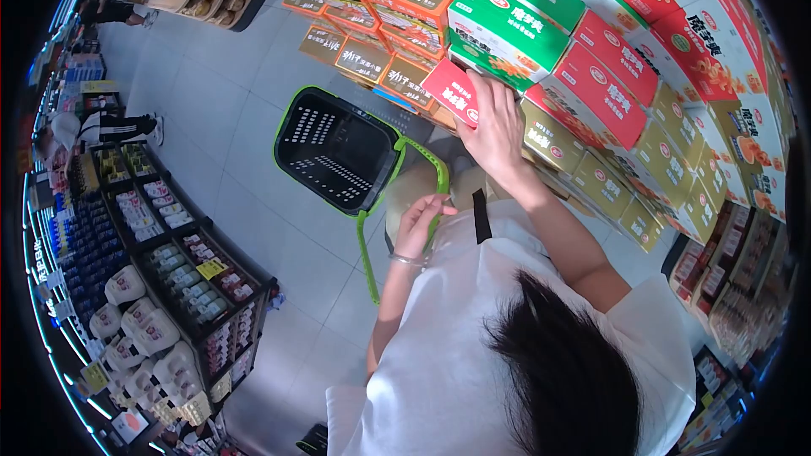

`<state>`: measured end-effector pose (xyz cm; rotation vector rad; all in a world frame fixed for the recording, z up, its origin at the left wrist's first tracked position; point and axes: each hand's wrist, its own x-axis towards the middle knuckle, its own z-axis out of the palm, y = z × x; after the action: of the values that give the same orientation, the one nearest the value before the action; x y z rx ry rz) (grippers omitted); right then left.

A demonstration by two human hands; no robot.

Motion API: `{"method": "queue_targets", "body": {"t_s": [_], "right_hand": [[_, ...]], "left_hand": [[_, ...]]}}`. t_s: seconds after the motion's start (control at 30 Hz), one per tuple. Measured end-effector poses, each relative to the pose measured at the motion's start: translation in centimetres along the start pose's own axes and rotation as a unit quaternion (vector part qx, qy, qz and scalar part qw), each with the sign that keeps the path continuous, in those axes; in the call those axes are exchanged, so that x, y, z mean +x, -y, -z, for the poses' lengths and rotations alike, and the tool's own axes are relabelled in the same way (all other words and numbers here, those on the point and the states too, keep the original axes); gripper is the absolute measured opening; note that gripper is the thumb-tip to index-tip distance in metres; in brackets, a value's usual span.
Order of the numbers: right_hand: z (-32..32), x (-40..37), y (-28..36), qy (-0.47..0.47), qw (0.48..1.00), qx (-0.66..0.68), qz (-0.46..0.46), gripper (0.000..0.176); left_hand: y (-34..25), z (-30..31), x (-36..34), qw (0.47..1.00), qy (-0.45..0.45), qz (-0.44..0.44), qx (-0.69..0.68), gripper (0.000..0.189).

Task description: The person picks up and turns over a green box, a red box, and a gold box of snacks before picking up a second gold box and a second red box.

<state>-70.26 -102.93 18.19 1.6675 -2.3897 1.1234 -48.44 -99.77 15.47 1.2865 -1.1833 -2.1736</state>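
Observation:
My right hand (pixel 497 127) reaches to the shelf display and grips a small red snack box (pixel 454 91), thumb at its near edge and fingers along its side. The box lies tilted between brown-and-orange fish snack boxes (pixel 363 59) and a green box (pixel 507 29). My left hand (pixel 420 224), with a bracelet at the wrist, is held before my body, fingers loosely bent and apart, with nothing visible in them. Close to it runs the green handle (pixel 442 171) of a black shopping basket (pixel 338 139). The handle passes partly out of sight by my left arm. No goods show inside the basket.
Stacked red boxes (pixel 604 89) and gold boxes (pixel 600 181) rise on the right. Pale tiled floor (pixel 245 143) lies to the left. A dark shelf unit (pixel 203 279) with packaged goods stands at lower left. Another person (pixel 118 127) is at the far left.

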Motion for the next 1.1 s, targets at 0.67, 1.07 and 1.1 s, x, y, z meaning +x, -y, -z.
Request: {"method": "queue_targets", "body": {"t_s": [0.67, 1.07, 1.1], "right_hand": [[0.0, 0.5, -1.2, -0.002, 0.998, -0.047, 0.027, 0.069], [-0.2, 0.4, -1.5, -0.007, 0.992, -0.112, 0.065, 0.052], [0.1, 0.5, -1.4, -0.021, 0.988, -0.132, 0.079, 0.050]], "left_hand": [[-0.3, -0.3, 0.0, 1.000, -0.006, 0.007, -0.003, 0.030], [0.0, 0.3, 0.3, 1.000, -0.006, 0.008, -0.013, 0.030], [0.0, 0.3, 0.3, 1.000, -0.005, 0.008, -0.014, 0.030]]}}
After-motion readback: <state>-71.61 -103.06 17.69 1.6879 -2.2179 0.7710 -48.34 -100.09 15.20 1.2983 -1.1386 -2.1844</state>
